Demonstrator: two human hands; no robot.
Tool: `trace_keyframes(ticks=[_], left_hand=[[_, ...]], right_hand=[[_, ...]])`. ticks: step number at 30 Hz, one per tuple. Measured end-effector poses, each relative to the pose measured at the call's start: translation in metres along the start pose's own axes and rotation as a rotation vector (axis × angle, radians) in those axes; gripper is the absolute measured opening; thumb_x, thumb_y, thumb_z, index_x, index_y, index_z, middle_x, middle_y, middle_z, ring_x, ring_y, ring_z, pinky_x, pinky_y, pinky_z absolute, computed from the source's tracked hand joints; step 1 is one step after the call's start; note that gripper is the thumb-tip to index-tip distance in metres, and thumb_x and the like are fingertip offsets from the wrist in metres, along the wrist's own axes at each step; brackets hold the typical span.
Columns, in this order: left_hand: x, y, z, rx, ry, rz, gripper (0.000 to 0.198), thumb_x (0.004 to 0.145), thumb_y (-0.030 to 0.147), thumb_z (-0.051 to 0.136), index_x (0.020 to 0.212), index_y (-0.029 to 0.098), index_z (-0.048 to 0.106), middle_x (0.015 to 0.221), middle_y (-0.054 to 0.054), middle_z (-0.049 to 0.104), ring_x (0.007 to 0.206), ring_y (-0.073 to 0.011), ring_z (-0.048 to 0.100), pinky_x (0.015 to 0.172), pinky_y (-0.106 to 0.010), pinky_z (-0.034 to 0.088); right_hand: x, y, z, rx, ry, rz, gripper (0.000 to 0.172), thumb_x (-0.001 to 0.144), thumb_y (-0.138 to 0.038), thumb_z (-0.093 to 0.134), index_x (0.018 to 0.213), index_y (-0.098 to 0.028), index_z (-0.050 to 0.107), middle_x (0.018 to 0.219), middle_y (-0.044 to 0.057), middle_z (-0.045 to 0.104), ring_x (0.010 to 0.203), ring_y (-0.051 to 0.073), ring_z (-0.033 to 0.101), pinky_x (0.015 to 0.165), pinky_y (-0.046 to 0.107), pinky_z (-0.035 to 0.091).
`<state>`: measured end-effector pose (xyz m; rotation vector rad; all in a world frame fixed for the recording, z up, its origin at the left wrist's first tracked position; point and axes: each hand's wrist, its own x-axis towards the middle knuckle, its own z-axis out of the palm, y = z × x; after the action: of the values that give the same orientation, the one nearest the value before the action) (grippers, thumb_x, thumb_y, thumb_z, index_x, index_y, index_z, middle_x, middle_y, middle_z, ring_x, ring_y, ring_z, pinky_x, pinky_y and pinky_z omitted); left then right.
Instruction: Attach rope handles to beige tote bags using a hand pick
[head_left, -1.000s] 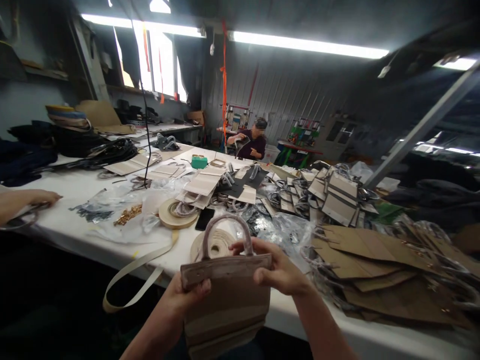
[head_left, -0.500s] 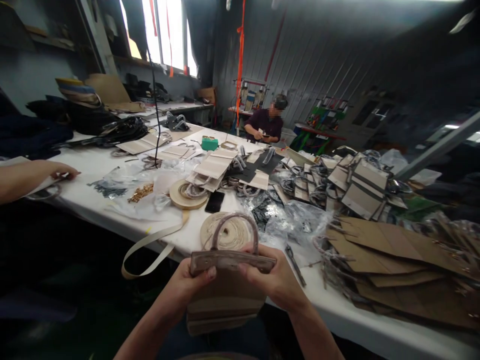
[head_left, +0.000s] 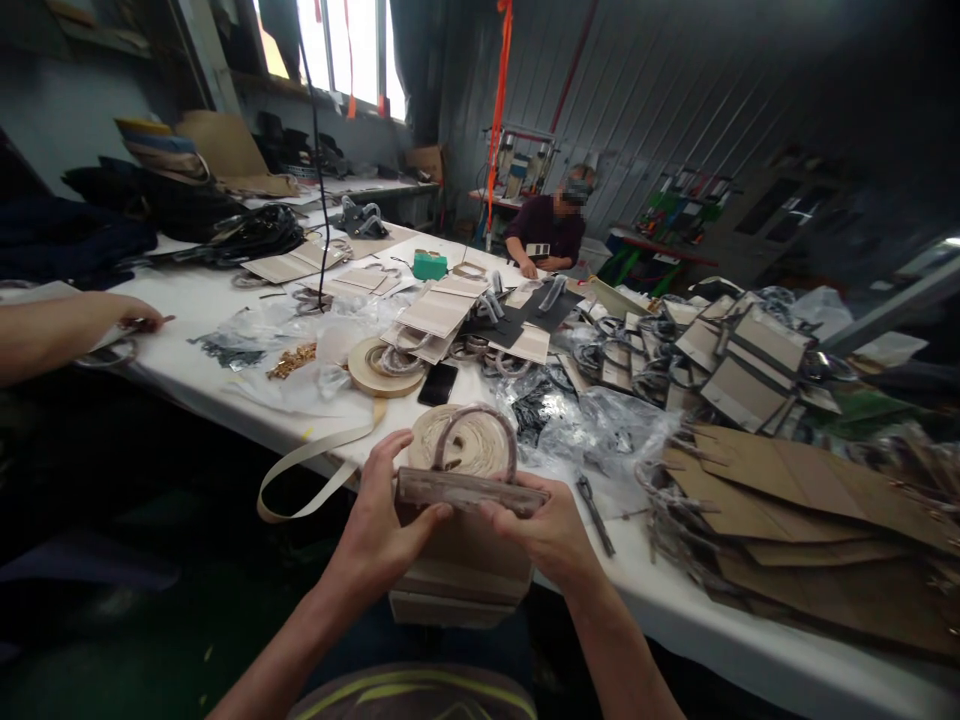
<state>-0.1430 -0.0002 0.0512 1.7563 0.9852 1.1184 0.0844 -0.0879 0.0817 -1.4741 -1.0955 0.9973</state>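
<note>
In front of me is a brown handbag piece (head_left: 461, 575), a flat body with a thick top strip and a curved handle that looks wrapped in clear film. My right hand (head_left: 551, 525) is closed on the right end of the strip, thumb in front. Around the left end is my left hand (head_left: 386, 510), its thumb against the front and its fingers loosely raised behind and above the edge. Behind the handle lies a coiled roll of pale strip (head_left: 427, 430) on the white table (head_left: 637, 590). The undersides of my fingers are hidden.
Flat brown bag pieces (head_left: 795, 490) are stacked on the right. A dark tool (head_left: 596, 515), a phone (head_left: 437, 384), a tape roll (head_left: 364, 370) and plastic bags (head_left: 615, 430) lie nearby. Another person's arm (head_left: 67, 330) reaches in from the left; a co-worker (head_left: 551, 225) sits opposite.
The handbag piece's top strip has tilted. My left fingers have loosened and lifted above its edge, while my right hand keeps hold. The co-worker opposite has lowered a hand to the table.
</note>
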Motion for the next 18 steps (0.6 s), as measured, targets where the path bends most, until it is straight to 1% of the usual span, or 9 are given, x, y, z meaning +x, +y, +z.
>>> trace_keyframes(ticks=[2, 4, 6, 8, 10, 11, 13, 15, 18], left_hand=[[0.006, 0.011, -0.008, 0.024, -0.094, 0.078, 0.056, 0.088, 0.029, 0.086, 0.141, 0.024, 0.068, 0.152, -0.014, 0.069, 0.146, -0.0359, 0.063, 0.122, -0.051, 0.054], [0.013, 0.02, -0.018, 0.024, -0.248, 0.013, 0.037, 0.093, 0.03, 0.083, 0.128, 0.023, 0.072, 0.124, -0.009, 0.08, 0.118, -0.0311, 0.076, 0.105, -0.044, 0.062], [0.022, 0.028, -0.027, 0.031, -0.371, -0.029, 0.031, 0.096, 0.033, 0.082, 0.124, 0.022, 0.074, 0.109, -0.006, 0.082, 0.102, -0.0285, 0.078, 0.092, -0.039, 0.064], [0.031, 0.034, -0.035, 0.073, -0.399, 0.081, 0.031, 0.094, 0.032, 0.085, 0.122, 0.023, 0.076, 0.127, -0.01, 0.081, 0.118, -0.0321, 0.076, 0.104, -0.043, 0.062], [0.041, 0.04, -0.041, 0.147, -0.386, 0.263, 0.028, 0.091, 0.027, 0.088, 0.117, 0.023, 0.079, 0.152, -0.013, 0.072, 0.144, -0.0369, 0.064, 0.124, -0.051, 0.051], [0.045, 0.043, -0.042, 0.179, -0.405, 0.333, 0.025, 0.091, 0.025, 0.087, 0.114, 0.023, 0.08, 0.156, -0.013, 0.07, 0.149, -0.0379, 0.06, 0.13, -0.053, 0.045], [0.051, 0.048, -0.043, 0.206, -0.51, 0.383, 0.02, 0.092, 0.022, 0.085, 0.112, 0.024, 0.081, 0.144, -0.012, 0.076, 0.145, -0.0374, 0.064, 0.133, -0.056, 0.04], [0.055, 0.053, -0.042, 0.181, -0.617, 0.348, 0.021, 0.091, 0.021, 0.083, 0.111, 0.025, 0.082, 0.125, -0.011, 0.082, 0.132, -0.0365, 0.071, 0.131, -0.056, 0.043], [0.06, 0.056, -0.039, 0.075, -0.678, 0.315, 0.022, 0.087, 0.023, 0.085, 0.109, 0.026, 0.084, 0.127, -0.012, 0.082, 0.136, -0.0391, 0.069, 0.132, -0.059, 0.042]], right_hand=[[0.0, -0.002, -0.001, 0.002, 0.004, -0.002, 0.033, 0.083, -0.041, 0.092, 0.103, -0.015, 0.088, 0.078, 0.003, 0.076, 0.064, 0.014, 0.058, 0.059, 0.024, 0.045], [-0.001, -0.007, -0.002, -0.01, 0.005, -0.002, 0.033, 0.082, -0.04, 0.093, 0.104, -0.015, 0.088, 0.079, 0.003, 0.077, 0.065, 0.014, 0.061, 0.06, 0.024, 0.047], [-0.002, -0.012, -0.004, -0.024, 0.004, -0.01, 0.033, 0.082, -0.039, 0.093, 0.105, -0.015, 0.088, 0.078, 0.003, 0.077, 0.064, 0.014, 0.062, 0.06, 0.024, 0.048], [-0.003, -0.016, -0.005, -0.024, 0.0, -0.029, 0.032, 0.081, -0.038, 0.092, 0.103, -0.015, 0.088, 0.078, 0.003, 0.078, 0.064, 0.014, 0.062, 0.06, 0.024, 0.05], [-0.004, -0.019, -0.005, -0.024, -0.009, -0.049, 0.029, 0.081, -0.037, 0.091, 0.1, -0.015, 0.087, 0.077, 0.003, 0.077, 0.063, 0.014, 0.062, 0.059, 0.024, 0.049], [-0.005, -0.021, -0.006, -0.03, -0.02, -0.058, 0.028, 0.081, -0.036, 0.09, 0.099, -0.015, 0.087, 0.076, 0.003, 0.076, 0.062, 0.014, 0.061, 0.058, 0.024, 0.048], [-0.007, -0.023, -0.007, -0.047, -0.045, -0.071, 0.025, 0.082, -0.035, 0.089, 0.098, -0.015, 0.086, 0.075, 0.002, 0.075, 0.062, 0.014, 0.06, 0.057, 0.023, 0.046], [-0.009, -0.025, -0.008, -0.055, -0.065, -0.08, 0.024, 0.084, -0.034, 0.089, 0.098, -0.015, 0.086, 0.076, 0.003, 0.075, 0.063, 0.014, 0.06, 0.057, 0.023, 0.045], [-0.011, -0.027, -0.009, -0.062, -0.074, -0.086, 0.024, 0.086, -0.034, 0.089, 0.101, -0.015, 0.087, 0.081, 0.004, 0.078, 0.066, 0.015, 0.063, 0.06, 0.025, 0.048]])
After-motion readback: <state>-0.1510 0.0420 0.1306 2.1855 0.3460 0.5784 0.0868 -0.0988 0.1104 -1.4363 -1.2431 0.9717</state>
